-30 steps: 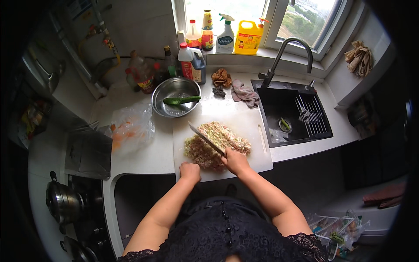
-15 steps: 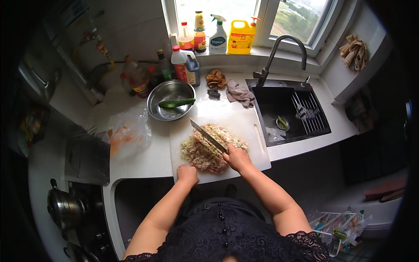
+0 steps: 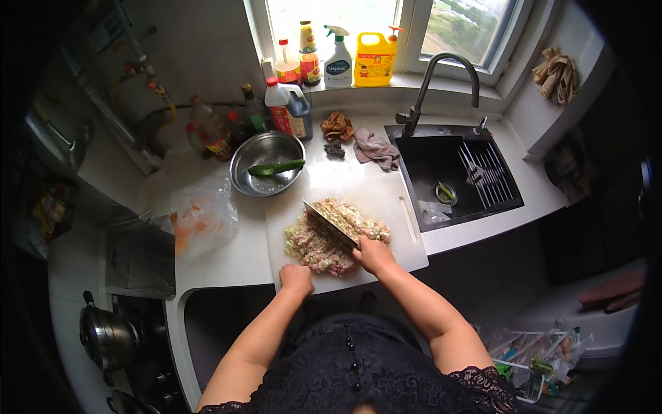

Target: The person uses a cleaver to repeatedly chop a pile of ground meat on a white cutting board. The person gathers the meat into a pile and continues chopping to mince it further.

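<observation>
A cleaver [image 3: 331, 222] is in my right hand [image 3: 374, 255], its fingers wrapped round the handle. The blade slants away to the far left and stands edge-down in a heap of minced pale-pink and greenish food [image 3: 321, 252]. This heap lies spread over the middle of a white cutting board [image 3: 386, 190]. My left hand [image 3: 296, 279], closed in a fist, rests at the board's near left edge beside the heap; nothing shows in it. Beyond the board, a steel bowl [image 3: 241, 178] holds a long green vegetable [image 3: 276, 168], perhaps a cucumber.
A black sink [image 3: 407, 186] with a faucet [image 3: 476, 86] is to the right. Cloths [image 3: 376, 148] lie behind the board. Bottles [image 3: 289, 110] stand behind the bowl and on the windowsill. A plastic bag [image 3: 203, 214] is at left, above a steel pot [image 3: 107, 338] on the stove.
The cleaver's blade has gone lower into the heap and tilted, showing more of its dark face. My left fist has stayed in place. The whole view has shifted slightly.
</observation>
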A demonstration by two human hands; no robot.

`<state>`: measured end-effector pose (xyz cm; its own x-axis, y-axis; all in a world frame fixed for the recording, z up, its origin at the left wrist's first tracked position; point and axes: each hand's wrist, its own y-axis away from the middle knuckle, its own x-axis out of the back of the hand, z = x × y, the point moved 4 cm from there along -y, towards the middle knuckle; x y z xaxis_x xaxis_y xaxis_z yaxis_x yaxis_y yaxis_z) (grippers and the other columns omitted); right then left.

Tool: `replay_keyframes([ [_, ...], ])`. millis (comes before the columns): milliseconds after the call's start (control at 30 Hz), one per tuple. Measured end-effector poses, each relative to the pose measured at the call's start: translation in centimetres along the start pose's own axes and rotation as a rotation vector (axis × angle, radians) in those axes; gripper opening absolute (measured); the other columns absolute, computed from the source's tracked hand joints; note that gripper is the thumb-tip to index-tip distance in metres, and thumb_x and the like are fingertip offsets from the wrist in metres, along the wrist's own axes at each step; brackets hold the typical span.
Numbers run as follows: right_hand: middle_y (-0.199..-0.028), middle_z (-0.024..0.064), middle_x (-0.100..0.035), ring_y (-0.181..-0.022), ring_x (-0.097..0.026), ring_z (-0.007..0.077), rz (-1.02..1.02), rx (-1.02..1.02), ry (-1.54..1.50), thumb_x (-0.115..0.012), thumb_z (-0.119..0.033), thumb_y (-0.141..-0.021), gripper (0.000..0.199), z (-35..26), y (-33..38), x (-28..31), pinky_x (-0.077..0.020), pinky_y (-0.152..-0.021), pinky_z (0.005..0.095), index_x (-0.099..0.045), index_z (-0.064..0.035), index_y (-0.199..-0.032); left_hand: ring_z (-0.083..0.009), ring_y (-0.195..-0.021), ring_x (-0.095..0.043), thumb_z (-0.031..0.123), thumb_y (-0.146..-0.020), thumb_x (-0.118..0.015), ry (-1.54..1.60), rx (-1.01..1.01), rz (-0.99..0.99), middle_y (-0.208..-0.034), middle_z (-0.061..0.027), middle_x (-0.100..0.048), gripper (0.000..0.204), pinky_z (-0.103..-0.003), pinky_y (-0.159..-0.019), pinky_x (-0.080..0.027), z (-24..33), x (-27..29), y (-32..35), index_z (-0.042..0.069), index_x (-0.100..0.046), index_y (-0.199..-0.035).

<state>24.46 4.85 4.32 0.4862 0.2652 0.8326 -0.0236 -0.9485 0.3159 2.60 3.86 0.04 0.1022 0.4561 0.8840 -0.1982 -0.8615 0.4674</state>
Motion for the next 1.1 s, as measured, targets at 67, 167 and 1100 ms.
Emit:
replay_keyframes([
  [67, -0.087, 0.0224, -0.064, -0.085, -0.062, 0.0405, 0.032, 0.036, -0.012, -0.054, -0.033, -0.084, 0.033, -0.8, -0.1, 0.9, -0.0475, -0.077, 0.0500, -0.051, -0.0043, -0.098, -0.0312, -0.094, -0.062, 0.026, -0.065, -0.072, -0.006, 0.006, 0.004, -0.094, -0.0149, -0.067, 0.026, -0.038, -0.080, -0.051, -0.2, -0.2, 0.0, 0.008, -0.071, -0.085],
  [167, -0.086, 0.0221, -0.064, -0.084, -0.061, 0.0407, 0.064, 0.075, -0.057, -0.055, -0.033, -0.084, 0.031, -2.2, 0.6, 1.4, -0.0472, -0.076, 0.0501, -0.052, -0.0048, -0.096, -0.0302, -0.093, -0.062, 0.026, -0.065, -0.072, -0.008, 0.019, 0.011, -0.092, -0.0128, -0.068, 0.026, -0.037, -0.080, -0.051, 0.0, 0.2, 0.2, 0.009, -0.071, -0.085],
  [1100, -0.092, 0.0223, -0.064, -0.088, -0.061, 0.0399, -0.009, -0.010, -0.002, -0.053, -0.030, -0.084, 0.029, -0.5, 0.4, 1.7, -0.0471, -0.079, 0.0492, -0.053, -0.0057, -0.100, -0.0310, -0.095, -0.061, 0.030, -0.064, -0.075, 0.000, 0.003, 0.016, -0.096, -0.0154, -0.066, 0.032, -0.037, -0.080, -0.051, -0.1, 0.4, 0.4, 0.008, -0.071, -0.086],
])
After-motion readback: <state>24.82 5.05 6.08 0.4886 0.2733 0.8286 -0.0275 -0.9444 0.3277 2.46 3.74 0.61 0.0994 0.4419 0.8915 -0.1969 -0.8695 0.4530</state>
